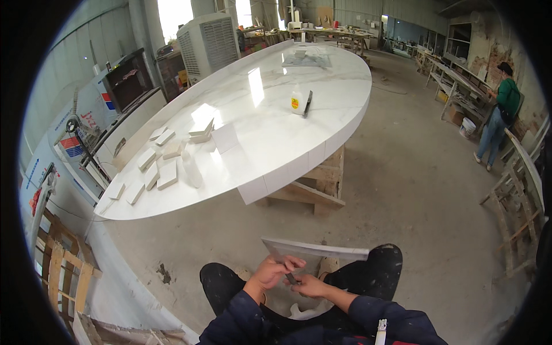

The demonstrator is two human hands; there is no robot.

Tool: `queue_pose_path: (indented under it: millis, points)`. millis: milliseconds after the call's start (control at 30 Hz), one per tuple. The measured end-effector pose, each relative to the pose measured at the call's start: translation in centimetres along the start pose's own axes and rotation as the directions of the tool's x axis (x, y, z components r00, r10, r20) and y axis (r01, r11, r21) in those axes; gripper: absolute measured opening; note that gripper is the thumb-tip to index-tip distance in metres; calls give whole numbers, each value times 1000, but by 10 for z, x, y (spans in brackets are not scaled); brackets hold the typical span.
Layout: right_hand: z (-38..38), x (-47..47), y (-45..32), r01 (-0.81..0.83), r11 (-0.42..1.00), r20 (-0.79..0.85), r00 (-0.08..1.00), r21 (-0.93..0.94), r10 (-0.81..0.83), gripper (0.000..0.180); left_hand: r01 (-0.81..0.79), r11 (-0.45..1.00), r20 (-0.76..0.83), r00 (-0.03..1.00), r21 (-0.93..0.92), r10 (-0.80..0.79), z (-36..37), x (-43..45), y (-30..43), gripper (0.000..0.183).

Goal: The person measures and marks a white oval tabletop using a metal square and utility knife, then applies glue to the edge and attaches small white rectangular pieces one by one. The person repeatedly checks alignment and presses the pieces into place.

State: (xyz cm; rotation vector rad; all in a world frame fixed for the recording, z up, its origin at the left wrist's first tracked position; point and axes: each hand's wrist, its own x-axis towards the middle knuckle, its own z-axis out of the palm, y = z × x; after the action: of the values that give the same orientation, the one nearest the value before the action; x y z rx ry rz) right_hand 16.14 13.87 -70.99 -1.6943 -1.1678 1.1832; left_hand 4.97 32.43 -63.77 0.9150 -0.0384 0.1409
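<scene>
Just above my lap, my left hand (276, 271) grips a flat grey metal bar (279, 256) near its middle. My right hand (309, 286) pinches the bar's lower end. From the bar's upper end a long pale strip (323, 249) runs right, past my right knee; I cannot tell whether the two are joined. Before me stands a large, rounded, white marble-look tabletop (267, 125). Narrow white edge pieces (284, 177) line its near rim, the leftmost one hanging lower. On top lie several white blocks (167, 174), a thin white panel (225, 138) and a translucent bottle (189, 168).
A labelled bottle (296, 100) stands beside a dark hand tool (308, 104). Wooden trestles (317, 185) carry the tabletop. An air cooler (209, 43) stands behind. A person in green (504, 103) faces a workbench (457, 79). Wooden frames stand left (64, 267) and right (517, 207).
</scene>
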Motion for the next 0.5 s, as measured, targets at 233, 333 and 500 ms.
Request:
queue_pose_path:
  millis: [233,333,500]
  points:
    - [8,30,40,-159,987,-368,917,10,151,34,171,920,-636,765,352,101,-30,9,63,63]
    - [8,26,69,-229,948,-436,893,-223,113,34,-216,778,-379,776,591,504,-14,14,116,79]
    - [7,38,75,-278,893,-481,873,-355,80,32,-305,588,-190,751,749,633,42,30,175,52]
